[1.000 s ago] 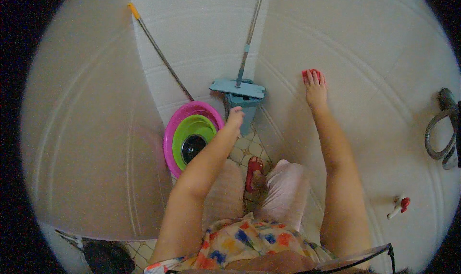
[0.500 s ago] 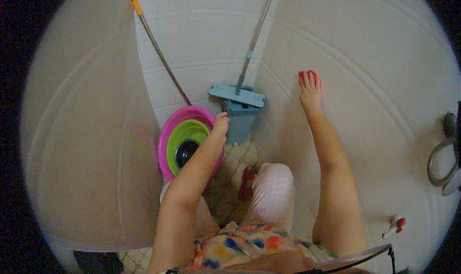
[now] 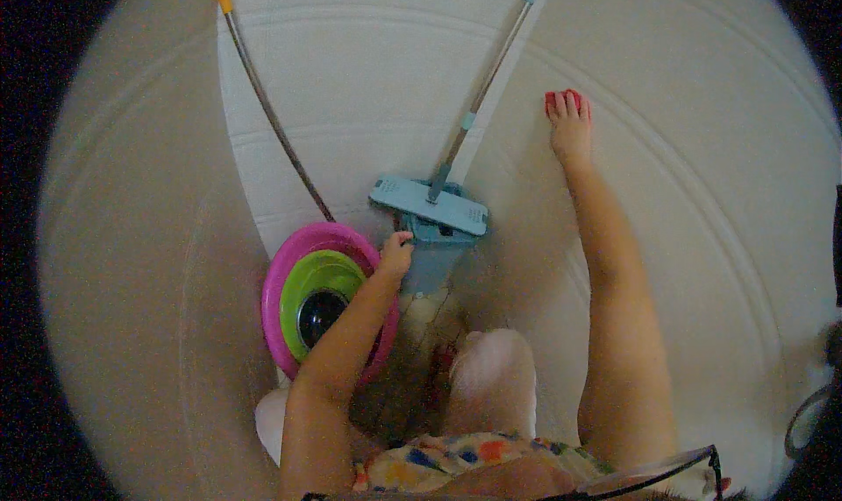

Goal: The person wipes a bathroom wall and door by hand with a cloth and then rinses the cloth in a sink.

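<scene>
My right hand (image 3: 572,135) is stretched up against the beige wall on the right, its fingers spread over a red cloth (image 3: 551,103) and pressing it to the surface. Most of the cloth is hidden under the fingers. My left hand (image 3: 396,255) hovers beside the rim of a pink basin (image 3: 274,308), in front of a blue-grey mop bucket (image 3: 430,268). Its fingers are curled in, with nothing visible in them. Nested in the pink basin is a green basin (image 3: 294,292), which holds a dark round bowl (image 3: 323,317).
A flat mop (image 3: 430,203) rests its light-blue head across the bucket, its pole leaning into the corner. Behind the basins, a metal pole (image 3: 272,106) with an orange grip leans on the white wall. A shower hose (image 3: 802,422) shows at the right edge. My knees are bent low.
My right hand has slid the red cloth farther up along the wall. The view has shifted, so the basins and bucket sit lower in it. My left hand stays beside the basin.
</scene>
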### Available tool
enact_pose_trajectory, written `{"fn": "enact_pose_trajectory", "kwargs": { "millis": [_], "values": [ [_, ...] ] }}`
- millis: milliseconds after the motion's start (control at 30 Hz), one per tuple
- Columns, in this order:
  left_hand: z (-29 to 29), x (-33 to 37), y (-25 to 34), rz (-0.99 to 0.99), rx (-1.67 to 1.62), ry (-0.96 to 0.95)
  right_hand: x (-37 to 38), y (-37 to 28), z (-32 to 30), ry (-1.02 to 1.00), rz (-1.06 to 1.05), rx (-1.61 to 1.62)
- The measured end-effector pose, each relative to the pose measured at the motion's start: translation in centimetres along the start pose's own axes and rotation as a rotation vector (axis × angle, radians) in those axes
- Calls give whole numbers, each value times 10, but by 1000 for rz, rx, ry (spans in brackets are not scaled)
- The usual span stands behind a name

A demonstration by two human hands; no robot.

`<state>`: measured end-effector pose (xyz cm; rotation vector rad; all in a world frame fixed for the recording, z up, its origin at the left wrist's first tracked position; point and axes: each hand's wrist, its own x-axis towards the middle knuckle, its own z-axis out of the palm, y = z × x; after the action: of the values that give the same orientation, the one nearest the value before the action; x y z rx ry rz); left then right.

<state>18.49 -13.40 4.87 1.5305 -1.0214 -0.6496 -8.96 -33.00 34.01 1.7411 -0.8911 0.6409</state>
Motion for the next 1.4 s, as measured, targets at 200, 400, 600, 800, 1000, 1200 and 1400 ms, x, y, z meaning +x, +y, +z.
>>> {"fn": "enact_pose_trajectory", "kwargs": {
  "millis": [200,400,600,800,1000,1200,1400],
  "values": [
    [-7,20,-59,90,321,-77,77,-39,43,87,-2,-104],
    [-3,-10,-36,177,346,-111,84,-84,81,-25,-11,-112],
    [-2,-10,-35,59,318,-155,48,-159,119,-252,-36,92],
    [15,-20,-33,155,238,-156,-18,-197,150,-378,-187,215],
    [46,-17,-28,125,274,-207,-88,-191,180,-720,-305,269],
    [34,7,-52,64,216,-209,-82,-194,140,-817,-507,166],
    [56,21,-43,110,146,-209,-60,-124,140,-317,-346,-31]
  ]
}}
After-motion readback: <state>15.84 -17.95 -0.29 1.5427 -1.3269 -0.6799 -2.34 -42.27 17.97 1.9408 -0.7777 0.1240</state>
